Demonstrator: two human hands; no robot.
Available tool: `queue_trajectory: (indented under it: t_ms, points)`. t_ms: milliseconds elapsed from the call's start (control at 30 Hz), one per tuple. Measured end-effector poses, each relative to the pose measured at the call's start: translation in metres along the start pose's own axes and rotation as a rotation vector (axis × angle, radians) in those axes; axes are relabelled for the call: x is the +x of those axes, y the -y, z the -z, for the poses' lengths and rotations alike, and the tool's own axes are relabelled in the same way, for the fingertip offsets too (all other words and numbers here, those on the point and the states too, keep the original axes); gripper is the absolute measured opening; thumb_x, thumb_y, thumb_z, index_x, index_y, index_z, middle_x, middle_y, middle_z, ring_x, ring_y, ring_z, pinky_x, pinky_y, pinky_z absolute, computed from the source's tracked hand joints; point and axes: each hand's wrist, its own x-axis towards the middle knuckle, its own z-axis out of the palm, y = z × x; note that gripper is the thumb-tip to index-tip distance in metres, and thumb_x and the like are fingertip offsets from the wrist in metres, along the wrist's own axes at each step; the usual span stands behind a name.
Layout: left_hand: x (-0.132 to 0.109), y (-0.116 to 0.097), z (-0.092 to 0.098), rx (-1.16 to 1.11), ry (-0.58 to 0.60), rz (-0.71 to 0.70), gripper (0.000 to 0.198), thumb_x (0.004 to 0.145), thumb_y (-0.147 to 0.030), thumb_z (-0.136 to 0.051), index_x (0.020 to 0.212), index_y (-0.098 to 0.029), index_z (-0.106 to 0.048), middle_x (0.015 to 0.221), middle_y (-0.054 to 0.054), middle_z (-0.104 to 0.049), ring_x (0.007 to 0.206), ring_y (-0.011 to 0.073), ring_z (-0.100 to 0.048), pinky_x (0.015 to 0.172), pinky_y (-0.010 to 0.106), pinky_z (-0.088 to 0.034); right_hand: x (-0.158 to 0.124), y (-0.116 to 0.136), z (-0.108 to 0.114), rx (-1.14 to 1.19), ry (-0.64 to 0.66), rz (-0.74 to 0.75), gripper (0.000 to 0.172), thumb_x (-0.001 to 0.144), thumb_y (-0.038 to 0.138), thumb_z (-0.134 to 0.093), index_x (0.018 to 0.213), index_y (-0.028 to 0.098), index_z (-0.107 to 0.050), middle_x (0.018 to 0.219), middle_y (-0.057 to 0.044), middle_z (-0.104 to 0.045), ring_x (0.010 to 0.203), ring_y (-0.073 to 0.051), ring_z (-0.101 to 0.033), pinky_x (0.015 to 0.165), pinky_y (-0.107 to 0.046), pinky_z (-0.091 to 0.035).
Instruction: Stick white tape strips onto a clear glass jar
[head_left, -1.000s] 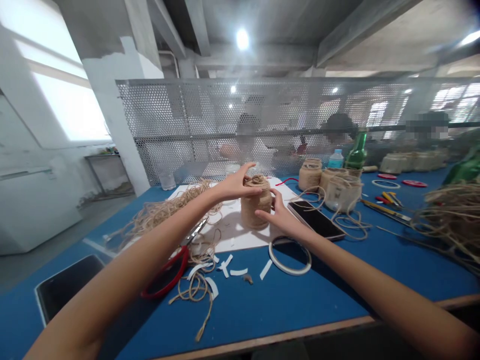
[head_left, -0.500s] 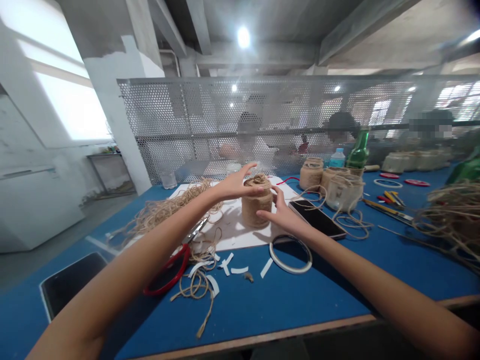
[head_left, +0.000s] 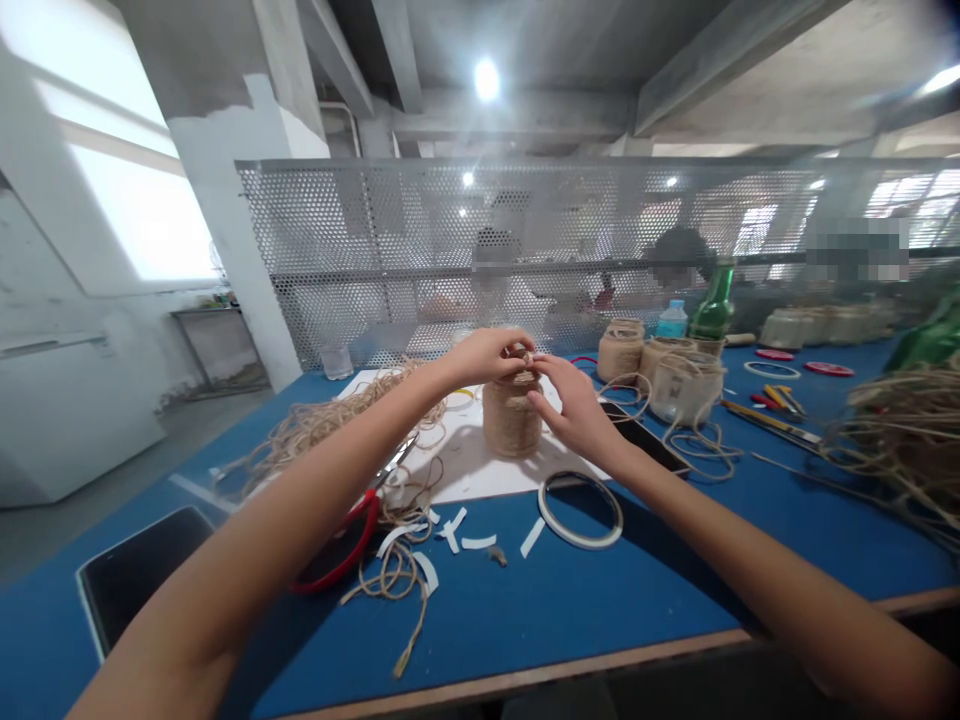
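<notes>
A jar wrapped in jute twine (head_left: 512, 425) stands upright on a white sheet (head_left: 457, 478) in front of me. My left hand (head_left: 491, 355) reaches over its top, with thumb and fingers closed on the jute twine at the neck. From the right side, my right hand (head_left: 576, 405) pinches at the same twine, its fingertips close to those of the left. The exact strand between the fingertips is mostly hidden. Left of the jar lie a loose heap of twine (head_left: 322, 430) and red-handled scissors (head_left: 352, 560), partly behind my left forearm.
A tape roll (head_left: 581, 510) and paper strips (head_left: 478, 543) lie in front. To the right are a dark phone (head_left: 645, 440), wrapped jars (head_left: 621, 352), a green bottle (head_left: 712, 305) and tools (head_left: 784, 400). A perforated metal screen (head_left: 420, 240) stands behind; people sit beyond it.
My left fingers, stretched out before, have curled down onto the jar's neck. My right hand has risen from the jar's side to its top, and its fingers have closed there.
</notes>
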Motion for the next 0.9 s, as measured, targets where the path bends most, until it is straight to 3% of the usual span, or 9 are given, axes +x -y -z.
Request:
queue_trajectory:
  t_ms: [267, 700, 900]
  points:
    - [-0.0001, 0.0019, -0.0042, -0.019, -0.053, 0.031, 0.027, 0.078, -0.027, -0.047, 0.1, -0.017, -0.059, 0.084, 0.004, -0.064, 0.076, 0.0139, -0.056, 0.069, 0.025, -0.042, -0.0011, -0.0006, 0.0001, -0.082, 0.011, -0.013, 0.035, 0.085, 0.029, -0.043, 0.119, 0.023, -0.044, 0.126, -0.008, -0.049, 0.119, -0.023, -0.04, 0.095, -0.044, -0.03]
    - [-0.0002, 0.0043, -0.0082, -0.01, -0.105, 0.027, 0.027, 0.078, -0.024, -0.045, 0.101, -0.018, -0.058, 0.093, 0.005, -0.065, 0.083, 0.0153, -0.058, 0.076, 0.028, -0.043, 0.0003, 0.0009, 0.0023, -0.08, 0.002, -0.013, 0.03, 0.085, 0.029, -0.041, 0.114, 0.024, -0.048, 0.123, -0.007, -0.052, 0.116, -0.024, -0.042, 0.094, -0.043, -0.028]
    - [-0.0002, -0.0012, -0.0014, 0.036, -0.091, 0.012, 0.028, 0.077, -0.018, -0.045, 0.101, -0.015, -0.059, 0.096, 0.007, -0.065, 0.085, 0.0158, -0.057, 0.078, 0.028, -0.042, 0.0004, 0.0001, 0.0023, -0.075, -0.002, -0.007, 0.028, 0.085, 0.027, -0.042, 0.112, 0.023, -0.049, 0.12, -0.007, -0.054, 0.116, -0.023, -0.043, 0.093, -0.041, -0.029]
